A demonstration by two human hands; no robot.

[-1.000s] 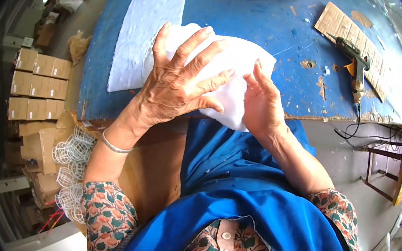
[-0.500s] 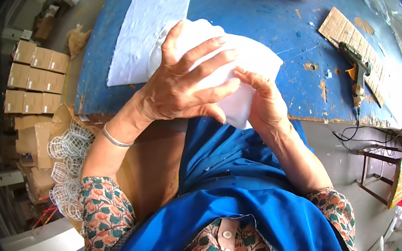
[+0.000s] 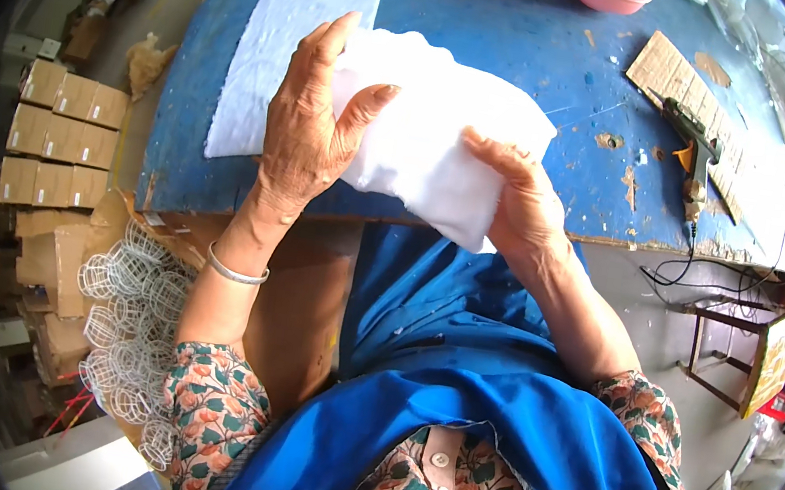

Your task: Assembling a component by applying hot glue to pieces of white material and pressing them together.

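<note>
Now the left hand (image 3: 309, 127) has swung from lying flat and splayed across the white fabric (image 3: 434, 142) to standing on edge against its left side, fingers together and pointing up the frame, thumb hooked over the top of the cloth. The right hand (image 3: 524, 207) has slid out from under the left and cups the fabric's lower right corner, fingers curled over its edge. Judging by this, the pressing-flat seems done and the piece is now being squeezed or gathered between both hands. The fabric sits at centre frame, on the near edge of the blue table (image 3: 550, 78), its lower corner hanging past the edge. A white sheet (image 3: 280, 45) lies just left of it; a glue gun (image 3: 695, 160) rests at the right.
</note>
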